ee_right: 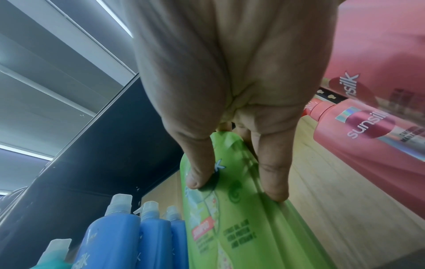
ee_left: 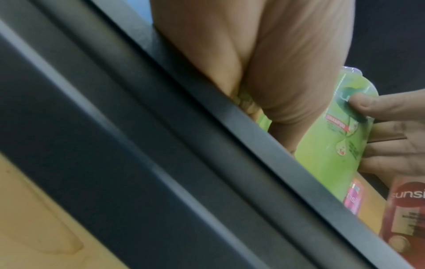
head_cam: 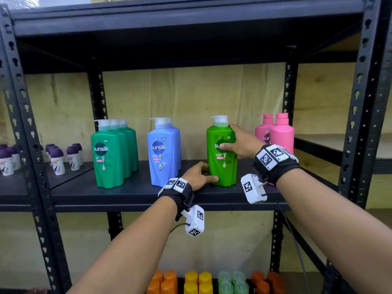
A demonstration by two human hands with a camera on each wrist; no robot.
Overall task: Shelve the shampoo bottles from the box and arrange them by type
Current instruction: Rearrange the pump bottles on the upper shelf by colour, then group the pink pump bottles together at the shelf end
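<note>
A bright green shampoo bottle [head_cam: 222, 158] [ee_left: 333, 145] [ee_right: 232, 218] stands upright on the black shelf [head_cam: 131, 192], between the blue and pink groups. My right hand [head_cam: 237, 143] [ee_right: 230, 127] grips its upper body, thumb on the label and fingers round the far side. Low at the bottle's base, my left hand [head_cam: 201, 175] [ee_left: 264, 81] holds it, thumb on the front and fingers behind. Dark green bottles [head_cam: 114, 153], blue bottles [head_cam: 164, 151] [ee_right: 138, 236] and pink bottles [head_cam: 277, 132] [ee_right: 379, 136] stand in separate groups on the same shelf.
Small purple-capped bottles [head_cam: 57, 158] stand on the neighbouring shelf at left. Orange, yellow and pale green bottles [head_cam: 199, 283] fill the shelf below. Black uprights [head_cam: 358, 124] frame the bay, with a shelf board close overhead and a wooden back wall.
</note>
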